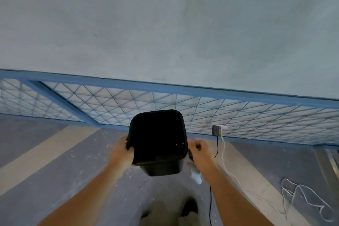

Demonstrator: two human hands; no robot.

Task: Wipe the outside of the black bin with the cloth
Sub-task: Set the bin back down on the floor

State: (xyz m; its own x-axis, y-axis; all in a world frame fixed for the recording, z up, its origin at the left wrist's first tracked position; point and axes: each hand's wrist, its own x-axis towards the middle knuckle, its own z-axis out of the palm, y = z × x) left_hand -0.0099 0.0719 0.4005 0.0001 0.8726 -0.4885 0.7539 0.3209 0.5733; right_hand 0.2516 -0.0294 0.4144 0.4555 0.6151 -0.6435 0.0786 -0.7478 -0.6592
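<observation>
The black bin (157,137) stands upright on the floor near the wall, its square mouth open toward me. My left hand (122,152) grips the bin's left rim, fingers curled over the edge. My right hand (199,149) is closed on a pale cloth (196,175) pressed against the bin's right outer side; the cloth hangs down below the hand and is blurred.
A wall with a blue-framed mesh panel (165,104) runs behind the bin. A dark adapter (216,130) is plugged in at the right, with black and white cables (225,161) trailing over the floor. More white cord (302,198) lies at the right. My shoe (189,207) is below the bin.
</observation>
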